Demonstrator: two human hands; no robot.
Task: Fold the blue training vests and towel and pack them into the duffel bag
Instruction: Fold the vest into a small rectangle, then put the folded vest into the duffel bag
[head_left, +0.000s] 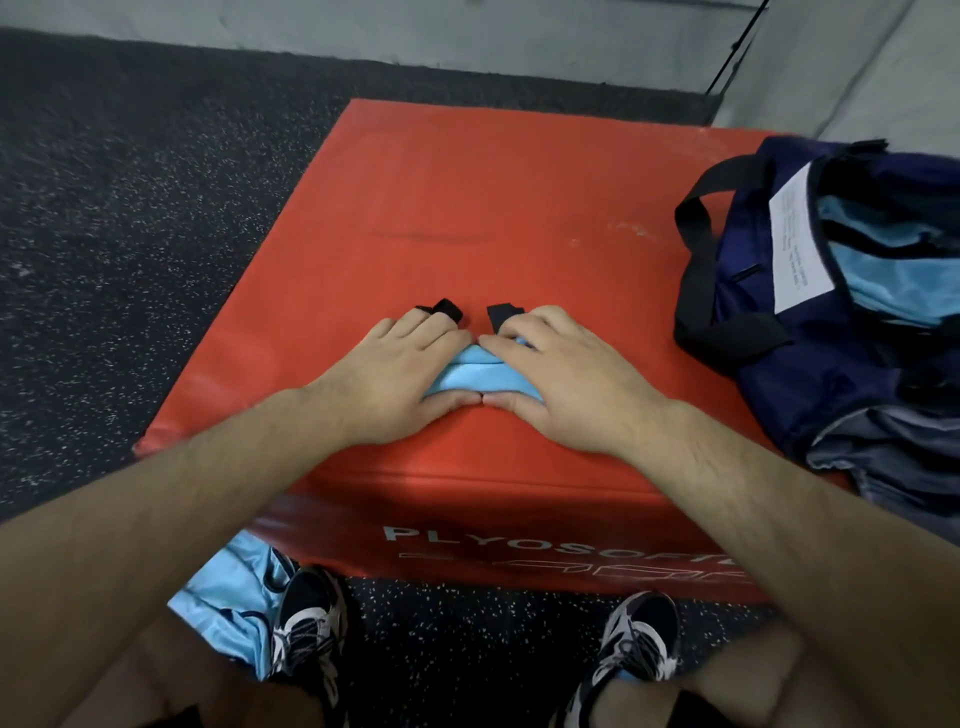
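A light blue training vest lies bunched into a small bundle on the red foam box, near its front edge. Its black straps stick out beyond my fingers. My left hand and my right hand cup the bundle from both sides, thumbs touching in front of it. The navy duffel bag stands open at the right of the box, with light blue fabric inside. Another light blue vest lies on the floor by my left shoe.
A white label is on the bag's inner flap, and black handles loop toward the box's middle. Grey cloth hangs at the bag's near end. Dark speckled rubber floor surrounds the box; a grey wall stands behind.
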